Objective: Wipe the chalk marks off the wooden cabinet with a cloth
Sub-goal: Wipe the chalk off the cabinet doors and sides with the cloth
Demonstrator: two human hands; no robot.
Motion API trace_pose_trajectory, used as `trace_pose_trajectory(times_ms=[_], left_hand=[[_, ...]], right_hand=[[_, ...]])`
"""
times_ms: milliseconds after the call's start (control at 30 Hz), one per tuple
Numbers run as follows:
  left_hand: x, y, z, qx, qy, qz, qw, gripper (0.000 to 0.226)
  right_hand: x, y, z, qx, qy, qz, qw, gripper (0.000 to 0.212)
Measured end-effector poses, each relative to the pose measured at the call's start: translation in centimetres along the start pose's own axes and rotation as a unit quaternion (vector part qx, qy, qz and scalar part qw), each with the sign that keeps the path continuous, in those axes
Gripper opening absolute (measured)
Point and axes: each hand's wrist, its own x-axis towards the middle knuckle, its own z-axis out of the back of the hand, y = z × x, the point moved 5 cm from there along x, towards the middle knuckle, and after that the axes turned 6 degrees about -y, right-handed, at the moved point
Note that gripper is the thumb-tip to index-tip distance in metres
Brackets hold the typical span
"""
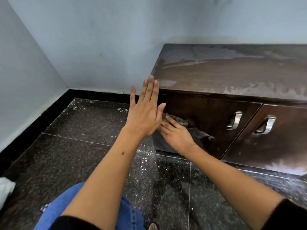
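Open floor (pixel 86 146) left of cabinet (pixel 216 113), bounded by two walls meeting in a corner (pixel 68 87). Left hand (pixel 146 112), flat, stands just in front of cabinet's left front corner, screening part of left door (pixel 207 117). Two metal handles (pixel 235 121) project from door fronts. Cabinet top (pixel 232 72) unobstructed.

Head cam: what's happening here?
A person is wiping the left door of a wooden cabinet. The right hand presses a cloth against the door; the left hand hovers flat and holds nothing. Chalk smears remain on the cabinet top, and white bits on the floor.
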Motion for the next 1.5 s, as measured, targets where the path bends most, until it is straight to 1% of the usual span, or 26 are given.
trace_pose_trajectory(times_ms=[33, 100, 167, 267, 333, 367, 433, 500, 600, 667, 700, 733, 767, 800, 867, 933, 1000, 1067, 1133, 1200, 1267, 1300, 1333, 1400, 1433, 1500], left_hand=[[0.0, 0.0, 0.0, 0.008, 0.000, -0.001, 1.000, 0.064], [0.0, 0.0, 0.1, 0.008, -0.005, -0.003, 1.000, 0.062], [0.1, 0.0, 0.2, -0.004, -0.012, -0.004, 1.000, 0.063], [0.2, 0.0, 0.5, -0.040, -0.008, 0.000, 0.999, 0.067], [0.4, 0.1, 0.7, -0.070, -0.016, 0.007, 0.997, 0.066], [0.5, 0.2, 0.8, -0.083, -0.023, 0.011, 0.996, 0.066], [0.7, 0.4, 1.0, -0.095, -0.038, 0.011, 0.995, 0.064], [0.7, 0.4, 1.0, -0.077, -0.050, -0.004, 0.996, 0.066], [0.4, 0.5, 0.8, -0.016, -0.060, -0.030, 0.998, 0.066], [0.2, 0.8, 0.4, 0.016, -0.065, -0.034, 0.997, 0.063], [0.0, 0.9, 0.1, 0.025, -0.069, -0.034, 0.997, 0.062], [-0.1, 1.0, -0.1, 0.033, -0.074, -0.034, 0.996, 0.062], [-0.2, 1.1, -0.4, 0.041, -0.079, -0.035, 0.995, 0.062], [-0.3, 1.2, -0.7, 0.049, -0.085, -0.037, 0.995, 0.063], [-0.5, 1.4, -1.0, 0.062, -0.095, -0.038, 0.993, 0.065], [-0.7, 1.9, -1.3, 0.067, -0.098, -0.035, 0.992, 0.066], [-0.9, 2.4, -1.5, 0.068, -0.099, -0.030, 0.992, 0.066], [-0.9, 2.7, -1.7, 0.067, -0.101, -0.023, 0.992, 0.065], [-0.8, 2.6, -1.8, 0.067, -0.098, -0.017, 0.993, 0.065], [-0.6, 2.4, -1.8, 0.064, -0.093, -0.013, 0.994, 0.067], [-0.6, 2.3, -1.8, 0.059, -0.087, -0.008, 0.994, 0.068], [-0.7, 2.3, -1.8, 0.055, -0.087, -0.005, 0.995, 0.068], [-0.7, 2.3, -1.8, 0.051, -0.088, -0.003, 0.995, 0.068], [-0.7, 2.2, -1.7, 0.043, -0.093, -0.005, 0.995, 0.068], [-0.7, 2.2, -1.7, 0.038, -0.093, -0.006, 0.995, 0.068], [-0.7, 2.1, -1.9, 0.026, -0.090, -0.004, 0.996, 0.068]], right_hand=[[-1.3, 0.4, -0.6, -0.007, 0.030, 0.030, 0.999, 0.064], [-4.1, 0.5, -1.2, -0.028, 0.070, 0.066, 0.995, 0.064], [-6.6, -0.4, -1.5, -0.051, 0.070, 0.044, 0.995, 0.062], [-7.3, -2.7, -0.3, -0.064, 0.012, -0.074, 0.995, 0.059], [-5.3, -3.7, 1.2, -0.045, -0.038, -0.149, 0.987, 0.054], [-4.0, -3.7, 1.8, -0.023, -0.065, -0.170, 0.983, 0.051], [-1.3, -3.0, 2.5, 0.005, -0.098, -0.174, 0.980, 0.049], [0.5, -1.9, 1.8, 0.024, -0.105, -0.147, 0.983, 0.048], [0.6, 0.7, -0.1, 0.025, -0.048, -0.051, 0.997, 0.050], [-0.8, 2.4, -1.2, 0.013, 0.031, 0.024, 0.999, 0.058], [-1.7, 3.1, -1.8, 0.010, 0.076, 0.047, 0.996, 0.062], [-2.7, 3.4, -2.2, 0.011, 0.119, 0.045, 0.992, 0.064], [-3.4, 3.3, -2.4, 0.007, 0.134, 0.026, 0.991, 0.064], [-3.9, 3.0, -2.5, 0.010, 0.125, 0.000, 0.992, 0.062], [-4.2, 1.9, -1.8, 0.015, 0.071, -0.081, 0.994, 0.059], [-3.3, 0.3, -0.2, 0.023, 0.016, -0.162, 0.986, 0.056], [-1.7, -0.3, 0.9, 0.051, -0.029, -0.199, 0.978, 0.055], [0.0, 0.2, 1.1, 0.066, -0.031, -0.176, 0.982, 0.056], [1.1, 1.0, 0.5, 0.075, -0.011, -0.116, 0.990, 0.054], [1.0, 2.3, -0.4, 0.064, 0.050, -0.024, 0.996, 0.053], [-0.8, 4.1, -1.7, 0.062, 0.139, 0.052, 0.987, 0.059], [-1.9, 4.6, -2.3, 0.070, 0.188, 0.063, 0.978, 0.060], [-2.9, 4.8, -2.7, 0.073, 0.217, 0.064, 0.971, 0.060], [-4.7, 4.4, -3.2, 0.066, 0.233, 0.051, 0.969, 0.059], [-5.3, 3.9, -3.2, 0.053, 0.220, 0.041, 0.973, 0.058], [-5.8, 2.6, -2.7, 0.032, 0.146, -0.020, 0.989, 0.056]])
